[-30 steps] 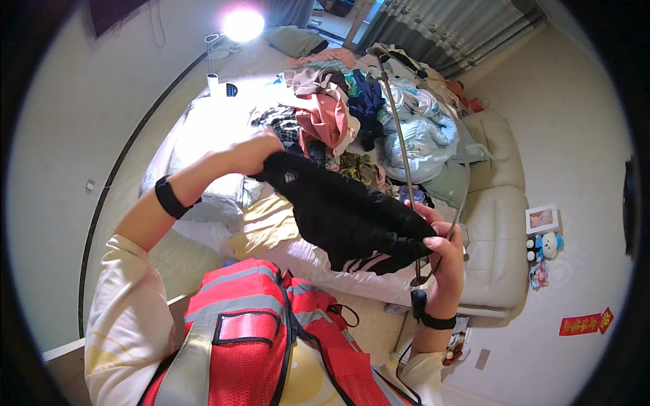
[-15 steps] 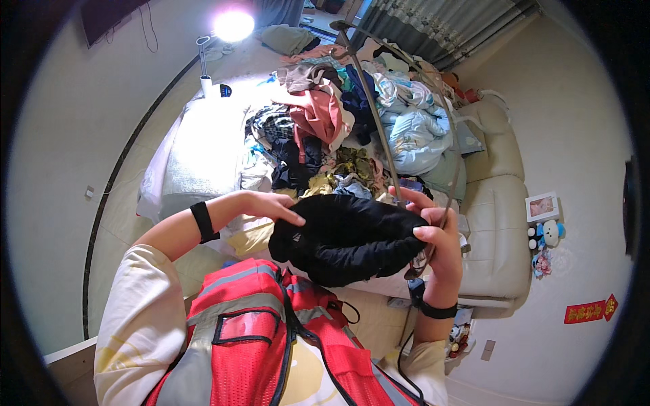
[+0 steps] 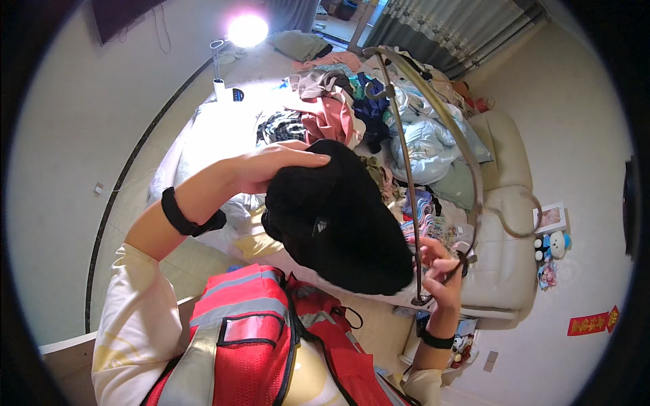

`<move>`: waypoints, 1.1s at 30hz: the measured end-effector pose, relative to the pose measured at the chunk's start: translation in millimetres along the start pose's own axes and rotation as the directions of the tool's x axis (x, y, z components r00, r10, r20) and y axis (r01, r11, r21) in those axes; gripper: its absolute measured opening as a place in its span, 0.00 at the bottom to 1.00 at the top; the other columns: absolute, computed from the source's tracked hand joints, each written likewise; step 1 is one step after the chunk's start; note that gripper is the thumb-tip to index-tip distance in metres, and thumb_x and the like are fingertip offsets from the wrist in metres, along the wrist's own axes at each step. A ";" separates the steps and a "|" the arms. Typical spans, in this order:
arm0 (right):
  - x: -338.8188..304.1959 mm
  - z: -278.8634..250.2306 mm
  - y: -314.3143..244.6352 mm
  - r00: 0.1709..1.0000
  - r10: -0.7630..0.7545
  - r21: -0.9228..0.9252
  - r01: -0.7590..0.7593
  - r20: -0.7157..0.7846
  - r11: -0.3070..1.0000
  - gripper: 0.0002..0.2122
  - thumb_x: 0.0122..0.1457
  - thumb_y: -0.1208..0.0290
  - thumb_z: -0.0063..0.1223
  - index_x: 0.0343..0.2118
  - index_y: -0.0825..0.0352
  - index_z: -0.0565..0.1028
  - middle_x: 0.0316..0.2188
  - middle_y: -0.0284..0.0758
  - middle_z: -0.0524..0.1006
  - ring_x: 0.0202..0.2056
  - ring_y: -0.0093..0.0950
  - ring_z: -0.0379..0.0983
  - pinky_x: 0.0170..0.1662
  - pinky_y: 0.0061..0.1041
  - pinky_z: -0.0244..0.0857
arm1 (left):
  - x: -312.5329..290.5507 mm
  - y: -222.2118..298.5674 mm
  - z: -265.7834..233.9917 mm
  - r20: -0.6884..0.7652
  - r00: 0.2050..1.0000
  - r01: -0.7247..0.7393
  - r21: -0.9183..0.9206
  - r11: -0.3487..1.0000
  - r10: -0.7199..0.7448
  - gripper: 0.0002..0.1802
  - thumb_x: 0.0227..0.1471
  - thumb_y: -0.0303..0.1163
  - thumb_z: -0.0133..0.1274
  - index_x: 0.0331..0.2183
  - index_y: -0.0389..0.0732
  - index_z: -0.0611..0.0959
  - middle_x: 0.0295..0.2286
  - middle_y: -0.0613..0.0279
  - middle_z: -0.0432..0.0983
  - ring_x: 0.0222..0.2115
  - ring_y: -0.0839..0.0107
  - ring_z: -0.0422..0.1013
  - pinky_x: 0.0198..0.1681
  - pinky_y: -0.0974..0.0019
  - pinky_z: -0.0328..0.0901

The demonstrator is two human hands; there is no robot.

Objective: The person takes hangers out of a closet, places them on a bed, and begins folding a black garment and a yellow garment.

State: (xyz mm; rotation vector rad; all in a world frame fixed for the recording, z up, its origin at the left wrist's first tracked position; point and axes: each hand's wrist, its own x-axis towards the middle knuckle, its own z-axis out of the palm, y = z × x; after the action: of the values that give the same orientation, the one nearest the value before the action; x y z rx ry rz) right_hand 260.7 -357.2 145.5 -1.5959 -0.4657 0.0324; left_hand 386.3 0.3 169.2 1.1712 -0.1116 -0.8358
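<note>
My left hand [image 3: 271, 166] is closed on one end of a black garment [image 3: 338, 216], thumb lying on top. The cloth is soft and bunched, with a small pale mark on it; its exact kind I cannot make out. To its right, a metal clothes hanger [image 3: 408, 172] with clips stands on end, its hook pointing right. My right hand [image 3: 441, 274] is around the hanger's lower end, fingers curled beside the lower clip. The garment's edge lies close to these fingers; whether they touch it I cannot tell.
Beyond my hands a bed carries a heap of mixed clothes [image 3: 328, 115] and a pale blue quilt [image 3: 426, 145]. Several hangers [image 3: 430, 220] lie near the bed's right side. A lit lamp [image 3: 247, 31] stands at the far left. A cream sofa [image 3: 501, 257] is at the right.
The black garment has turned and its left end has risen with my left hand. My right hand has shifted lower, off the garment's top edge. The hanger has swung right and tilted more upright.
</note>
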 end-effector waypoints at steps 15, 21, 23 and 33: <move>-64.7 -21.4 19.7 0.904 0.280 0.013 -0.300 0.323 0.954 0.47 0.31 0.54 0.68 0.56 0.72 0.59 0.40 0.40 0.71 0.41 0.30 0.67 0.40 0.26 0.58 | 3.1 39.3 -16.7 -0.202 0.956 -0.059 0.582 0.811 0.214 0.25 0.55 0.47 0.45 0.43 0.34 0.74 0.36 0.60 0.73 0.36 0.75 0.68 0.38 0.70 0.64; -57.9 -7.4 39.3 0.875 0.379 -0.064 -0.378 0.300 0.924 0.31 0.37 0.57 0.66 0.44 0.72 0.70 0.38 0.35 0.72 0.38 0.23 0.66 0.40 0.21 0.59 | -2.2 43.1 -10.7 -0.107 0.903 -0.085 0.905 0.417 0.417 0.24 0.54 0.46 0.44 0.30 0.30 0.77 0.25 0.52 0.74 0.27 0.63 0.69 0.33 0.62 0.62; -49.0 -4.7 50.1 0.874 0.348 -0.061 -0.349 0.340 0.935 0.40 0.38 0.59 0.64 0.55 0.73 0.61 0.40 0.37 0.70 0.41 0.26 0.67 0.39 0.25 0.60 | -6.0 42.4 0.5 -0.051 0.889 -0.087 0.957 0.278 0.455 0.24 0.53 0.45 0.44 0.27 0.29 0.77 0.25 0.42 0.72 0.28 0.51 0.69 0.36 0.57 0.62; -19.9 26.0 88.6 0.836 0.373 -0.120 -0.356 0.403 0.927 0.36 0.40 0.63 0.61 0.54 0.73 0.62 0.41 0.37 0.71 0.39 0.21 0.66 0.40 0.20 0.60 | 11.5 2.7 22.8 0.288 0.799 -0.216 0.957 -0.197 0.528 0.12 0.51 0.34 0.46 0.26 0.36 0.78 0.25 0.52 0.72 0.28 0.54 0.71 0.33 0.56 0.65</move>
State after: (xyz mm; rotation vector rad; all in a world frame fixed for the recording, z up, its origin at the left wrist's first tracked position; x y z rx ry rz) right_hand 259.0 -339.2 52.7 -1.7015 -0.4859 0.6763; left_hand 384.7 -24.0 177.2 2.5009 -1.0659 0.2226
